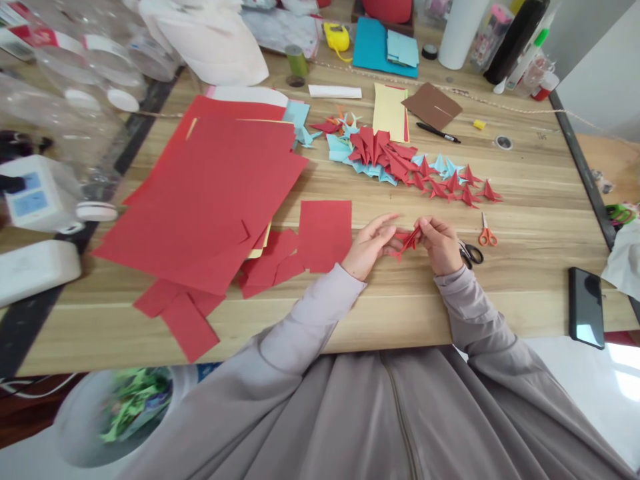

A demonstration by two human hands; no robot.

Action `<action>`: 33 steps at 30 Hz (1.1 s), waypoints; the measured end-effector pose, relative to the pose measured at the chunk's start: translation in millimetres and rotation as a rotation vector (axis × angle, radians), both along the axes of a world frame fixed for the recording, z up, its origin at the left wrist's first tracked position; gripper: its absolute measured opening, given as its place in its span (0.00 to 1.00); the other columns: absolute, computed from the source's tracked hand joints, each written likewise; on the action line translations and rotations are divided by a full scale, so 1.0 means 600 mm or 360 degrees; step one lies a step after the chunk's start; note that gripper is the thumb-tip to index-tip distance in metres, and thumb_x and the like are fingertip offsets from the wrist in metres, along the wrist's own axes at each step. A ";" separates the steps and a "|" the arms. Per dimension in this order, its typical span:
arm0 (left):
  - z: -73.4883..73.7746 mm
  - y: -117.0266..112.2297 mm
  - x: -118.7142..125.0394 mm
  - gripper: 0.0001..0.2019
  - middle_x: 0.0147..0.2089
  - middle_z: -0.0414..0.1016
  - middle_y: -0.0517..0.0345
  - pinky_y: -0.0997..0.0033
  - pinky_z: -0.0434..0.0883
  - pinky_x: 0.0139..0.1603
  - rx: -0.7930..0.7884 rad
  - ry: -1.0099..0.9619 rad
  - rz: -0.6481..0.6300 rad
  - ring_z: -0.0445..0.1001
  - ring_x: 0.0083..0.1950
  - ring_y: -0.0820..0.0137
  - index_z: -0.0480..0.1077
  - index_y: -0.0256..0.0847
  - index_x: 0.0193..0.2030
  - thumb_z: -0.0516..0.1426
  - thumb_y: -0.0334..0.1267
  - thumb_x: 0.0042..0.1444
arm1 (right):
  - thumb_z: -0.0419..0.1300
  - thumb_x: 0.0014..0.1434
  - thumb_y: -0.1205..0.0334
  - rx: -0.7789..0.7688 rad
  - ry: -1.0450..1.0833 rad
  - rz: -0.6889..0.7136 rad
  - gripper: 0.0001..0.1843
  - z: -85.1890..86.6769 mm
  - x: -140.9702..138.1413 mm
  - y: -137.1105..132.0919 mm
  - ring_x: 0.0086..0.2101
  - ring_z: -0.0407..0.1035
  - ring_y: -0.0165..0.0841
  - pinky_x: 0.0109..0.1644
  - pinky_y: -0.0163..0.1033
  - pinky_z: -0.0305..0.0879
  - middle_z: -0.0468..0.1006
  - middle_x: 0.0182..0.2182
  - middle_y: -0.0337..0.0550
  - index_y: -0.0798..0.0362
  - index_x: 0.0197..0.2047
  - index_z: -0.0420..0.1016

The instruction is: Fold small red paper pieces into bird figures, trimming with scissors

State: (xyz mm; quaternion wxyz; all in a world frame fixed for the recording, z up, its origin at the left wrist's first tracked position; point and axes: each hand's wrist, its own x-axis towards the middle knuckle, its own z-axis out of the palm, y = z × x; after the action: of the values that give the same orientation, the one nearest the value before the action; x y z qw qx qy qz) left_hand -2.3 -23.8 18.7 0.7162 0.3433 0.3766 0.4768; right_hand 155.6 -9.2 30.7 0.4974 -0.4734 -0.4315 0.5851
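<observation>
Between my two hands is a small folded red paper piece (410, 239), an origami model with thin pleats or points. My left hand (373, 243) holds its left side between thumb and fingers. My right hand (440, 243) pinches its upper right part with the fingertips. Just beyond lie several red paper cranes (453, 183) and a bundle of red folded pieces (373, 147) over light blue ones (367, 163). A square red sheet (326, 233) lies beside my left hand. Black-handled scissors (471, 255) are partly hidden behind my right hand.
Large red sheets (215, 193) and red scraps (190, 327) cover the left. Small orange scissors (487, 233) and a phone (586, 307) lie to the right. A pen (439, 133), brown paper (433, 105) and tape measure (337, 39) sit farther back. Plastic bottles (95, 147) stand far left; a bin (80, 427) is below.
</observation>
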 end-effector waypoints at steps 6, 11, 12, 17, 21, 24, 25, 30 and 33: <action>-0.001 0.000 0.001 0.22 0.40 0.79 0.52 0.71 0.73 0.32 -0.0039 -0.0031 0.0028 0.76 0.31 0.72 0.71 0.38 0.49 0.63 0.46 0.49 | 0.66 0.47 0.44 0.0006 0.0086 0.0074 0.19 0.001 0.000 -0.001 0.21 0.63 0.25 0.27 0.33 0.62 0.68 0.19 0.34 0.52 0.26 0.72; -0.003 0.004 -0.001 0.21 0.39 0.79 0.51 0.72 0.73 0.33 -0.0054 -0.0056 0.0097 0.76 0.30 0.73 0.70 0.37 0.49 0.61 0.47 0.51 | 0.67 0.46 0.45 0.0006 0.0104 0.0026 0.19 0.004 0.000 0.001 0.21 0.62 0.25 0.26 0.32 0.61 0.67 0.19 0.34 0.53 0.26 0.72; -0.003 0.004 -0.003 0.22 0.41 0.78 0.50 0.71 0.73 0.33 -0.0015 -0.0040 0.0133 0.76 0.30 0.73 0.70 0.38 0.50 0.60 0.48 0.52 | 0.67 0.46 0.45 0.0003 0.0078 0.0002 0.19 0.004 0.001 0.001 0.21 0.62 0.24 0.26 0.32 0.60 0.68 0.19 0.34 0.53 0.26 0.72; 0.008 -0.002 -0.012 0.20 0.56 0.71 0.51 0.63 0.73 0.48 0.0452 0.0217 0.0074 0.73 0.51 0.63 0.72 0.47 0.52 0.58 0.51 0.55 | 0.66 0.45 0.44 -0.0011 -0.0023 -0.0088 0.19 -0.006 0.004 0.007 0.20 0.62 0.24 0.25 0.32 0.59 0.69 0.18 0.34 0.53 0.26 0.73; 0.020 -0.008 -0.013 0.15 0.56 0.70 0.50 0.57 0.60 0.65 0.0781 0.0498 -0.0201 0.63 0.63 0.60 0.77 0.47 0.46 0.56 0.49 0.57 | 0.66 0.47 0.44 0.0008 -0.0049 -0.0066 0.19 -0.011 0.006 0.009 0.20 0.62 0.24 0.25 0.32 0.59 0.69 0.18 0.34 0.53 0.26 0.73; 0.017 -0.008 -0.008 0.16 0.56 0.70 0.50 0.59 0.64 0.61 0.0757 0.0533 -0.0299 0.66 0.59 0.62 0.76 0.48 0.49 0.55 0.49 0.58 | 0.65 0.47 0.44 0.0020 -0.0064 -0.0029 0.18 -0.007 0.005 0.006 0.21 0.63 0.25 0.27 0.33 0.61 0.70 0.19 0.34 0.52 0.27 0.74; 0.014 -0.007 -0.006 0.17 0.55 0.71 0.50 0.61 0.67 0.57 0.0740 0.0533 -0.0321 0.69 0.56 0.63 0.75 0.48 0.50 0.55 0.49 0.58 | 0.65 0.47 0.44 0.0017 -0.0062 -0.0016 0.18 -0.005 0.005 0.005 0.21 0.63 0.25 0.27 0.33 0.61 0.70 0.19 0.34 0.52 0.27 0.74; 0.006 -0.011 -0.002 0.17 0.46 0.72 0.50 0.69 0.71 0.38 0.0713 0.0488 -0.0357 0.72 0.37 0.71 0.74 0.45 0.51 0.56 0.46 0.57 | 0.66 0.46 0.44 -0.0022 -0.0055 0.0024 0.20 -0.002 0.002 0.002 0.21 0.64 0.25 0.26 0.33 0.62 0.70 0.19 0.34 0.53 0.27 0.75; 0.006 -0.014 0.001 0.16 0.45 0.73 0.50 0.69 0.71 0.38 0.0727 0.0505 -0.0285 0.72 0.39 0.69 0.76 0.44 0.49 0.60 0.42 0.54 | 0.67 0.45 0.44 -0.0017 -0.0077 0.0021 0.20 -0.002 0.001 0.002 0.21 0.63 0.25 0.26 0.33 0.61 0.71 0.19 0.34 0.53 0.29 0.75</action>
State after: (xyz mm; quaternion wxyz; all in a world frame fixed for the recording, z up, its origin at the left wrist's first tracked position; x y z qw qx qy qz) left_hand -2.0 -32.3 22.5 0.5918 0.5978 0.3351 0.4244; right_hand 156.0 -8.0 29.5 0.4804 -0.4871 -0.4435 0.5790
